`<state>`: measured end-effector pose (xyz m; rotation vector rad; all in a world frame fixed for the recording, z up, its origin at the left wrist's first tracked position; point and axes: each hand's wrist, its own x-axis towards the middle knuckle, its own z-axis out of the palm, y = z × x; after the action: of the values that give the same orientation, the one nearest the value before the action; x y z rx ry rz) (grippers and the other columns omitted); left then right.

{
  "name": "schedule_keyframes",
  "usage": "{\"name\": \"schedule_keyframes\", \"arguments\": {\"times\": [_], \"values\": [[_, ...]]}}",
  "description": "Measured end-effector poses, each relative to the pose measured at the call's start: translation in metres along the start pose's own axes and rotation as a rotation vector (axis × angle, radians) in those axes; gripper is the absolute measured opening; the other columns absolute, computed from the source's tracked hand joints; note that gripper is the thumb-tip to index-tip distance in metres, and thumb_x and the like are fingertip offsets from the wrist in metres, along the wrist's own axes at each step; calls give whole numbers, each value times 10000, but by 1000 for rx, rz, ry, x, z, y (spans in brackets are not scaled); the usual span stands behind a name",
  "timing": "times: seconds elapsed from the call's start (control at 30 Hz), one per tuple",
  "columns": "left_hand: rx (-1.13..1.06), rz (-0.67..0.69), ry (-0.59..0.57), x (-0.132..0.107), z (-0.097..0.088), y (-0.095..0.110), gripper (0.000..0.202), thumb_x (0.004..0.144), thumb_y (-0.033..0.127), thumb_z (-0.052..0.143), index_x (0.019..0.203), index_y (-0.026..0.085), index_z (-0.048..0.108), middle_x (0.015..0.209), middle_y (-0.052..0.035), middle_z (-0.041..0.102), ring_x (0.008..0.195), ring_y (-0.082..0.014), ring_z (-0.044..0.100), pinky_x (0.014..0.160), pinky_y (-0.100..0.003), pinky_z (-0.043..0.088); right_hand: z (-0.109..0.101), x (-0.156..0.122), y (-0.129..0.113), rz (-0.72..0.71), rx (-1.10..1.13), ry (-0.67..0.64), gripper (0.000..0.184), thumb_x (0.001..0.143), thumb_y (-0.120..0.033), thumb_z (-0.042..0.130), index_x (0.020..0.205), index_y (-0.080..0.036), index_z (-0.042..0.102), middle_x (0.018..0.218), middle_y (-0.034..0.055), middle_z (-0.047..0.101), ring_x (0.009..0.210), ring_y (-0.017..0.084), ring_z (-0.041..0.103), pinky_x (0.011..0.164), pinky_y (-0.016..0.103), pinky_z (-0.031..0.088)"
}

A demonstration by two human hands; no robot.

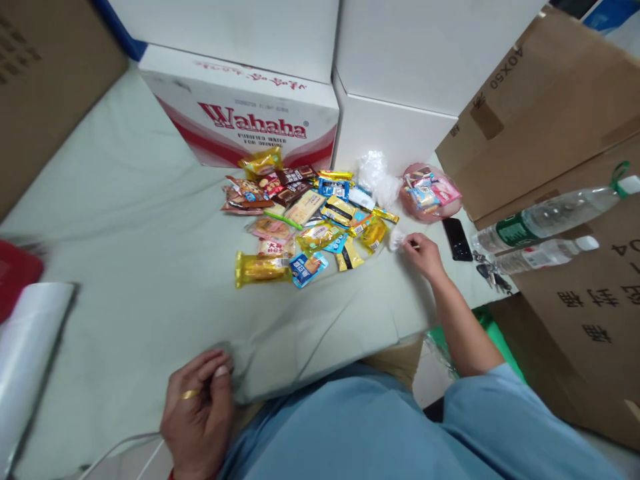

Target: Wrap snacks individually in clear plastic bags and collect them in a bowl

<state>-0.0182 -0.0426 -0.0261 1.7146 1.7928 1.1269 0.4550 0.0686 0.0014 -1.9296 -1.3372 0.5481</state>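
My right hand [424,253] is closed in a pinch on a small crumpled clear plastic bag [397,239] at the right side of a snack pile. Wrapped snacks make up the pile, among them a long yellow-wrapped cake [263,268], a blue packet [307,269] and brown packets [293,177]. Behind the bag stands a pink translucent bowl [407,210] with several snack packets in it. My left hand [200,407], a gold ring on one finger, rests at the table's front edge. Its fingers are curled together near the cloth; what they hold, if anything, is hidden.
A Wahaha water carton [260,120] and white boxes [390,127] stand behind the snacks, beside more crumpled clear bags [373,172]. A phone [457,240], keys [493,275] and two bottles [540,217] lie right. A plastic roll [35,360] lies left. Cardboard boxes [565,120] border the right.
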Motion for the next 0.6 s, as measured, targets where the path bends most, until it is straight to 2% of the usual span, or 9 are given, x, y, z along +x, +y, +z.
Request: {"name": "schedule_keyframes", "arguments": {"times": [0.07, 0.13, 0.23, 0.3, 0.37, 0.47, 0.53, 0.6], "values": [[-43, 32, -54, 3, 3, 11, 166, 973, 381, 597, 994, 249, 695, 1110, -93, 685, 1058, -269, 656, 990, -476, 529, 10, -20, -11, 44, 425, 45, 250, 820, -458, 734, 868, -229, 647, 901, 29, 716, 832, 199, 656, 860, 375, 549], [-147, 12, -141, 7, 13, 24, 189, 971, 401, 604, 1024, 251, 706, 1121, -82, 688, 1052, -260, 660, 959, -446, 550, 23, -41, -23, 149, 837, -3, 261, 798, -441, 764, 926, -247, 648, 962, 24, 744, 860, 200, 692, 887, 399, 586], [-417, -151, -317, 18, 39, 47, 306, 976, 498, 592, 1092, 236, 701, 1109, -75, 686, 959, -222, 668, 783, -354, 594, 49, -67, -39, 301, 1176, -122, 265, 760, -362, 785, 974, -257, 669, 933, 20, 763, 848, 198, 713, 870, 405, 625], [-590, -271, -399, 28, 58, 63, 394, 950, 566, 622, 1129, 220, 676, 1082, -75, 687, 973, -218, 674, 765, -336, 605, 64, -80, -46, 360, 1261, -174, 274, 779, -350, 761, 1026, -266, 677, 940, 22, 772, 891, 206, 723, 853, 406, 639], [-725, -353, -436, 37, 74, 76, 463, 897, 621, 679, 1124, 218, 657, 1129, -80, 676, 1053, -229, 671, 781, -336, 615, 76, -88, -52, 399, 1303, -220, 308, 812, -372, 734, 1098, -274, 673, 1032, 35, 784, 1004, 222, 729, 859, 411, 643], [-879, -519, -480, 48, 90, 89, 565, 843, 721, 684, 1093, 214, 662, 1208, -97, 655, 1129, -250, 652, 789, -346, 617, 87, -99, -60, 442, 1327, -311, 365, 822, -417, 743, 1147, -263, 677, 1163, 63, 781, 1101, 247, 722, 853, 413, 650], [-966, -633, -533, 53, 97, 95, 612, 808, 764, 686, 1057, 205, 687, 1210, -108, 658, 1123, -256, 646, 778, -348, 611, 92, -106, -65, 456, 1320, -383, 388, 790, -437, 791, 1112, -245, 695, 1135, 69, 789, 1036, 251, 738, 812, 402, 658], [-1023, -682, -585, 56, 102, 98, 558, 749, 694, 787, 989, 196, 706, 1124, -90, 684, 1049, -230, 653, 778, -328, 591, 95, -111, -70, 457, 1282, -452, 397, 741, -430, 853, 1048, -222, 714, 1021, 62, 796, 901, 231, 744, 756, 375, 659]]}}
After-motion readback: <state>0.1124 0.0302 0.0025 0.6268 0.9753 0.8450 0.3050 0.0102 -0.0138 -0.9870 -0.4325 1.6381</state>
